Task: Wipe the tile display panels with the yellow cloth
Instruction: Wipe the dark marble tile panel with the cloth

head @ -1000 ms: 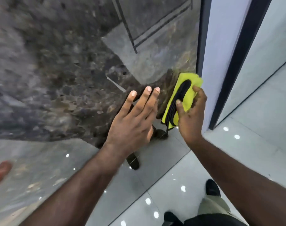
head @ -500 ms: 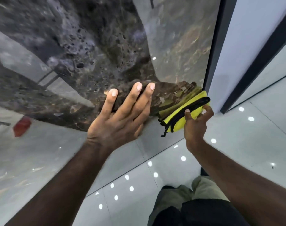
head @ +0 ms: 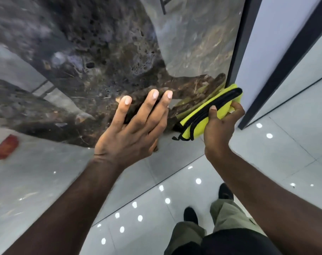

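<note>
A glossy dark marbled tile display panel (head: 105,57) fills the upper left of the head view and mirrors the room. My left hand (head: 132,131) lies flat against its lower part, fingers straight and spread. My right hand (head: 219,129) grips a folded yellow cloth (head: 198,124) with black edging and holds it against the panel's lower right corner, beside the dark frame. The cloth's reflection shows in the panel just above it.
A black frame strip (head: 239,52) edges the panel on the right, with a white panel (head: 266,43) and a second black strip (head: 285,67) beyond. Shiny white floor tiles (head: 276,153) lie below, with my legs and dark shoes (head: 190,215) near the panel's foot.
My right hand has slid the cloth down the panel's right edge to the lower corner and tilted it. My left hand stays flat on the panel, shifted slightly with the view.
</note>
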Available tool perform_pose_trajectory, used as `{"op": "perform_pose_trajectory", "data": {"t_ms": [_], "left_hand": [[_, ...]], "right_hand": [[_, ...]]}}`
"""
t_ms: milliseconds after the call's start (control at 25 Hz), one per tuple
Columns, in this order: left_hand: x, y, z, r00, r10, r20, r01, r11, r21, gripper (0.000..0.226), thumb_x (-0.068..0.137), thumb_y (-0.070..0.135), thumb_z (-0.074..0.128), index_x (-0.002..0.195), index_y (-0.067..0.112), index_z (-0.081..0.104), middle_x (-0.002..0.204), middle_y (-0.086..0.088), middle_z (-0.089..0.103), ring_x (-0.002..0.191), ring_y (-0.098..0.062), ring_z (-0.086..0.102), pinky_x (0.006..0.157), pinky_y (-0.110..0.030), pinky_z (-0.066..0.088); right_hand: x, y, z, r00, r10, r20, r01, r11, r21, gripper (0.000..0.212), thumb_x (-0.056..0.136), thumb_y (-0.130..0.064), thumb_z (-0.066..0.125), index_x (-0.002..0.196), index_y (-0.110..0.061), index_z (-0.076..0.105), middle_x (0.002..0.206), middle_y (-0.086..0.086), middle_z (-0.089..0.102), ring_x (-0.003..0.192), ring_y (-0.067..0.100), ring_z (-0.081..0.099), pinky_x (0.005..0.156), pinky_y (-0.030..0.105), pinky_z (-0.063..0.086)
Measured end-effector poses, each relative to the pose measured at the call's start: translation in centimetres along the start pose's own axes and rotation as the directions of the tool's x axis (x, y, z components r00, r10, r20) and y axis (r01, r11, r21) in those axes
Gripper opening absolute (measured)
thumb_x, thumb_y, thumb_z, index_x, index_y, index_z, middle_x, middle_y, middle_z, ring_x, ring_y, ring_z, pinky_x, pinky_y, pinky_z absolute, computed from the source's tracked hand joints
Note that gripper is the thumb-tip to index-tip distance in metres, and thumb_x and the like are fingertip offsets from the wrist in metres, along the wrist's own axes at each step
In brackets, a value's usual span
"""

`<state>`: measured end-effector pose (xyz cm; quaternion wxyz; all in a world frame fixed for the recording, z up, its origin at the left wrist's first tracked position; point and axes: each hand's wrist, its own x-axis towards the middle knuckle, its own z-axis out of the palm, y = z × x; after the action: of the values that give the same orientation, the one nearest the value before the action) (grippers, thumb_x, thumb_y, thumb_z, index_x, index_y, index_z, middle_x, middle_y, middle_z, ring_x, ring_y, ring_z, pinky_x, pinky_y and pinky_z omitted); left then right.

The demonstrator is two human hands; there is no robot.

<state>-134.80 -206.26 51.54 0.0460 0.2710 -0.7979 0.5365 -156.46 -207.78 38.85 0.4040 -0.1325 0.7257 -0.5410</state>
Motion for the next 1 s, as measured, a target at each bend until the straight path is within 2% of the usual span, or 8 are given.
{"op": "perform_pose_trajectory", "data": {"t_ms": [160, 240, 360, 560, 720, 800, 880, 1000], "left_hand": [[0.4, -0.6, -1.2, 0.997, -0.048, 0.065, 0.058, 0.986, -0.159, 0.069, 0.097, 0.032, 0.058, 0.161, 0.007, 0.048, 0.177, -0.007, 0.031, 0.162, -0.025, 0.032, 0.136, -0.054, 0.010], [0.6, -1.5, -2.2, 0.993, -0.059, 0.103, 0.086, 0.955, -0.284, 0.071, 0.098, 0.030, 0.058, 0.164, 0.006, 0.044, 0.179, -0.008, 0.024, 0.165, -0.026, 0.025, 0.137, -0.051, 0.005], [0.5, -4.3, -4.1, 0.988, -0.125, 0.091, 0.146, 0.949, -0.281, 0.072, 0.097, 0.028, 0.055, 0.165, 0.006, 0.042, 0.180, -0.009, 0.019, 0.166, -0.027, 0.021, 0.137, -0.051, 0.005], [0.2, -11.0, -6.5, 0.980, -0.196, -0.017, 0.191, 0.968, -0.166, 0.070, 0.098, 0.030, 0.053, 0.163, 0.007, 0.043, 0.181, -0.011, 0.015, 0.167, -0.030, 0.018, 0.136, -0.058, 0.003], [0.7, -14.6, -7.5, 0.972, -0.224, -0.077, 0.207, 0.960, -0.186, 0.065, 0.096, 0.029, 0.055, 0.157, 0.009, 0.052, 0.180, -0.014, 0.019, 0.166, -0.033, 0.018, 0.135, -0.060, 0.004], [0.4, -15.4, -8.0, 0.977, -0.206, -0.057, 0.190, 0.959, -0.209, 0.066, 0.092, 0.031, 0.058, 0.154, 0.009, 0.055, 0.178, -0.018, 0.022, 0.166, -0.037, 0.019, 0.135, -0.061, 0.005], [0.2, -15.9, -8.4, 0.980, -0.194, -0.044, 0.179, 0.957, -0.226, 0.066, 0.091, 0.033, 0.061, 0.151, 0.008, 0.059, 0.176, -0.019, 0.028, 0.164, -0.038, 0.023, 0.135, -0.060, 0.009], [1.1, -16.7, -9.0, 0.979, -0.196, -0.064, 0.174, 0.953, -0.249, 0.060, 0.089, 0.036, 0.068, 0.142, 0.006, 0.066, 0.166, -0.019, 0.046, 0.157, -0.036, 0.038, 0.133, -0.057, 0.017]], "right_hand": [[-2.2, -4.9, -0.4, 0.999, 0.037, 0.019, -0.039, 0.989, 0.144, 0.047, 0.108, -0.026, 0.057, 0.147, -0.029, 0.031, 0.141, -0.001, 0.055, 0.119, 0.021, 0.059, 0.102, 0.038, 0.050], [-3.5, -8.3, -0.5, 0.974, -0.223, -0.028, 0.225, 0.962, 0.156, 0.049, 0.106, -0.028, 0.061, 0.148, -0.027, 0.035, 0.138, -0.012, 0.054, 0.123, 0.012, 0.057, 0.105, 0.032, 0.046], [-6.2, -12.9, -0.6, 0.796, -0.589, -0.138, 0.603, 0.793, 0.089, 0.053, 0.101, -0.029, 0.065, 0.148, -0.025, 0.041, 0.145, -0.006, 0.050, 0.132, 0.012, 0.050, 0.107, 0.025, 0.040], [-9.7, -18.5, 1.1, 0.927, -0.349, -0.139, 0.371, 0.909, 0.190, 0.057, 0.104, -0.038, 0.056, 0.154, -0.045, 0.031, 0.151, 0.008, 0.041, 0.127, 0.032, 0.056, 0.109, 0.040, 0.043], [-13.3, -22.3, 0.3, 0.650, -0.753, -0.102, 0.759, 0.647, 0.065, 0.062, 0.102, -0.032, 0.063, 0.156, -0.034, 0.032, 0.156, -0.004, 0.044, 0.135, 0.016, 0.045, 0.114, 0.030, 0.034], [-13.2, -21.7, 0.1, 0.764, -0.638, -0.095, 0.645, 0.758, 0.097, 0.064, 0.103, -0.031, 0.061, 0.156, -0.035, 0.027, 0.148, 0.004, 0.053, 0.129, 0.025, 0.055, 0.113, 0.039, 0.042], [-13.5, -20.9, -0.5, 0.937, -0.347, -0.036, 0.346, 0.913, 0.216, 0.066, 0.101, -0.027, 0.063, 0.155, -0.032, 0.025, 0.139, 0.013, 0.060, 0.118, 0.029, 0.061, 0.111, 0.048, 0.049], [-14.5, -22.5, -2.4, 0.923, -0.367, 0.119, 0.329, 0.909, 0.256, 0.058, 0.095, -0.028, 0.072, 0.138, -0.039, 0.035, 0.126, 0.008, 0.065, 0.110, 0.029, 0.068, 0.102, 0.055, 0.057]]}}
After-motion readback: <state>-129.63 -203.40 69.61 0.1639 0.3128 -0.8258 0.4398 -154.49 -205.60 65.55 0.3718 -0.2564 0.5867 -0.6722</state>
